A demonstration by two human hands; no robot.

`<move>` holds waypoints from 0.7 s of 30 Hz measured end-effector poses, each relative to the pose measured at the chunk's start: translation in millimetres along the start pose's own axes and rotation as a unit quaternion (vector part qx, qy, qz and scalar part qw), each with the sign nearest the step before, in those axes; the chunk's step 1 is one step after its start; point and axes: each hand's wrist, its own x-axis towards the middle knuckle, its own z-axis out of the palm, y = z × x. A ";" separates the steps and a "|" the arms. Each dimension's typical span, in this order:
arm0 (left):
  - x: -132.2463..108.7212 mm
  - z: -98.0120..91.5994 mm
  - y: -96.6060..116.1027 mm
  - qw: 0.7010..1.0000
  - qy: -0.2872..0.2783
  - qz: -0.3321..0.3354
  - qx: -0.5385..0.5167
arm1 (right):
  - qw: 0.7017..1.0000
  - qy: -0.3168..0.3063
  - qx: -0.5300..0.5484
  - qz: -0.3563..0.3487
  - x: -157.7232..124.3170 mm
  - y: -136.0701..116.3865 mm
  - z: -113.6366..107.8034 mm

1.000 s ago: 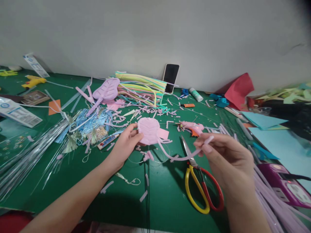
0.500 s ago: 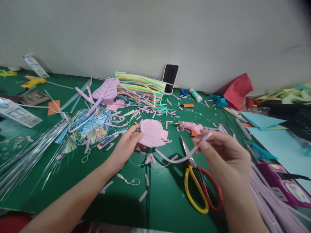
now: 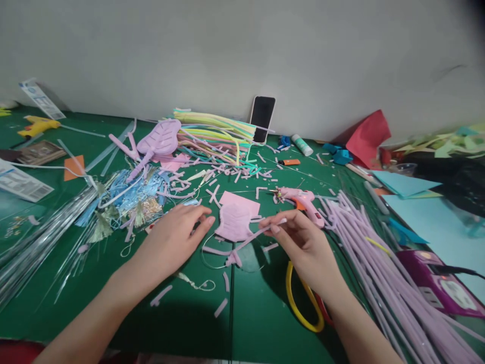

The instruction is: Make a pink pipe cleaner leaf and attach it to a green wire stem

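A lilac pipe cleaner (image 3: 250, 238) is pinched between the thumb and fingers of my right hand (image 3: 303, 240); its length slants down to the left over the table. Just left of a pale pink leaf-shaped piece (image 3: 234, 222), my left hand (image 3: 176, 227) is open, with thumb and fingers apart and nothing in it. The leaf piece lies flat, partly over a pink paper square (image 3: 242, 201). Below it is a small pink folded piece (image 3: 234, 259) by a loop of thin wire. Yellow-and-red handled scissors (image 3: 301, 303) lie partly hidden under my right hand and forearm.
A pink glue gun (image 3: 303, 198) lies beyond my right hand, beside a lilac pipe cleaner bundle (image 3: 364, 242). Finished lilac leaf (image 3: 161, 137), coloured pipe cleaners (image 3: 215, 134) and a phone (image 3: 262, 119) are at the back. Blue tassels (image 3: 136, 189) are left; a purple power box (image 3: 435, 283) is right.
My left hand has let go of the leaf piece and drawn back left; the piece now rests on the table. My right hand has moved left with the pipe cleaner, partly covering the scissors.
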 end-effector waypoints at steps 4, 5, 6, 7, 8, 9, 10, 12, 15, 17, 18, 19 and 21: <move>-21.1 -12.4 -2.2 0.998 -0.054 -0.002 0.025 | 0.999 0.007 0.029 0.034 -3.6 -0.7 -2.3; -24.7 -12.2 -2.2 0.998 -0.065 0.010 0.021 | 0.999 0.006 0.033 0.040 -5.2 -1.6 -2.7; -27.0 -10.6 -2.1 0.997 -0.076 0.024 0.019 | 0.998 0.005 0.036 0.046 -6.9 -2.5 -3.0; -28.0 -8.0 -1.8 0.995 -0.086 0.038 0.022 | 0.998 0.006 0.040 0.054 -8.7 -3.1 -3.3; -27.8 -4.8 -1.5 0.994 -0.094 0.051 0.033 | 0.997 0.006 0.044 0.061 -10.7 -3.2 -3.5; -26.5 -1.2 -1.2 0.992 -0.098 0.062 0.051 | 0.996 0.007 0.050 0.069 -12.6 -2.8 -3.7; -24.5 2.1 -0.9 0.989 -0.103 0.071 0.075 | 0.995 0.008 0.057 0.077 -14.5 -2.0 -4.0; -19.9 7.4 -0.5 0.983 -0.108 0.086 0.118 | 0.993 0.012 0.068 0.094 -17.8 0.4 -4.9; -16.1 10.4 -0.6 0.975 -0.115 0.101 0.160 | 0.989 0.021 0.080 0.120 -21.4 3.2 -6.1; -16.3 10.2 0.0 0.972 -0.117 0.108 0.171 | 0.986 0.034 0.085 0.138 -23.1 3.2 -6.2; -16.8 9.8 0.8 0.972 -0.123 0.111 0.169 | 0.985 0.041 0.087 0.145 -23.7 2.6 -5.9; -17.4 9.4 2.0 0.972 -0.129 0.112 0.162 | 0.984 0.045 0.086 0.150 -24.1 1.8 -5.5; -17.9 9.0 4.8 0.973 -0.143 0.109 0.144 | 0.984 0.050 0.081 0.152 -24.2 -0.4 -4.2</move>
